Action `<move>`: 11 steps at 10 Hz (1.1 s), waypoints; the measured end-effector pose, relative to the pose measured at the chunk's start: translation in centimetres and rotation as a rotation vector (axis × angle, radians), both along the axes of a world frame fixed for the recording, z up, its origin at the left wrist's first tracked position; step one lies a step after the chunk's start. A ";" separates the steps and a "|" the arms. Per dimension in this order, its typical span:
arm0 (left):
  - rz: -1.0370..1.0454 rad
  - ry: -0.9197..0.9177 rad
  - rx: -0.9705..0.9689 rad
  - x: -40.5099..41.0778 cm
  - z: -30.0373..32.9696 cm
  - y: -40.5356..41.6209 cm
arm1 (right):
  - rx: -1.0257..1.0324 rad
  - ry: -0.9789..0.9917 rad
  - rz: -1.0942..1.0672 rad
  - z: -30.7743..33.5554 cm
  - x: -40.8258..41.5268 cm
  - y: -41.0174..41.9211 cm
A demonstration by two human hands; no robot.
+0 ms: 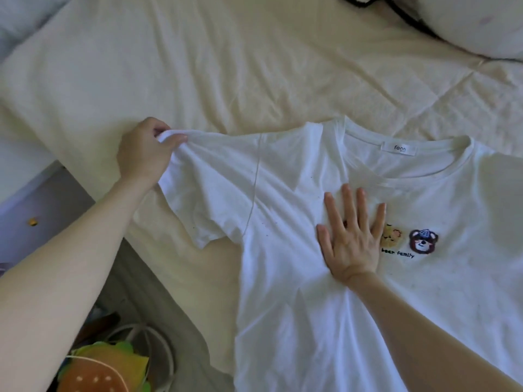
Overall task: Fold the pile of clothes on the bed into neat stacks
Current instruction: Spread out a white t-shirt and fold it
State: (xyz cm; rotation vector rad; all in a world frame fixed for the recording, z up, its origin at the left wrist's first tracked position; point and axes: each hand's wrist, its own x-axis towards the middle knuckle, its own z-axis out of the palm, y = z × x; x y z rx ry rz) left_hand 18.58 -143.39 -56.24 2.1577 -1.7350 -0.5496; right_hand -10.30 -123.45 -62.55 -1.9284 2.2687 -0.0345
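Our L hand (144, 152) pinches the end of 1 sleeve (198, 182), lifted. R hand (351, 236) lies flat, fingers spread, holding nothing, on 1 white T-shirt (297, 306) spread on the bed (198, 66). 2 bear patches (423, 241) visible.

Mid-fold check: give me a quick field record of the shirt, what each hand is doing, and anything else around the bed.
garment: white T-shirt, front up, spread on the bed
print: bear patches with the words "bear family" on the chest
neck label: visible inside the collar
left hand: pinching the sleeve end, lifted off the sheet
right hand: flat, fingers spread, pressing the chest
fold state: no fold made yet
pillow: at top right
beside bed: burger-shaped plush at lower left
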 end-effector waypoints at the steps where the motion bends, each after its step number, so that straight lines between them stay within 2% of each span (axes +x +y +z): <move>1: 0.243 0.357 -0.015 0.2 -0.1 2.0 | -0.016 0.007 -0.013 -0.1 0.2 -0.1; 2: 0.440 0.714 0.072 0.1 -0.1 6.0 | -0.020 0.022 -0.024 -0.3 0.2 -0.1; 3: 0.505 0.736 0.193 -0.9 -0.1 9.9 | -0.023 0.027 -0.028 -0.5 0.3 -0.1; 4: 0.480 0.667 0.285 -2.3 -0.1 12.9 | -0.028 0.031 -0.027 -0.6 0.3 -0.1; 5: 0.484 0.603 0.217 -3.2 -0.1 14.6 | -0.027 0.041 -0.029 -0.6 0.4 0.0; 6: 0.461 0.392 0.028 -2.1 0.6 14.7 | -0.036 0.046 -0.026 -0.6 0.4 -0.1; 7: 0.364 0.261 -0.046 0.4 0.8 14.7 | -0.037 0.042 -0.028 -0.6 0.4 0.0; 8: 0.293 0.236 0.000 1.5 0.3 15.4 | -0.033 0.027 -0.032 -0.6 0.4 -0.1; 10: 0.435 0.273 0.082 1.1 -0.3 15.6 | -0.038 0.017 -0.032 -0.8 0.3 0.0; 11: 0.384 0.083 -0.027 0.0 1.0 15.4 | -0.046 0.026 -0.031 -0.8 0.4 0.0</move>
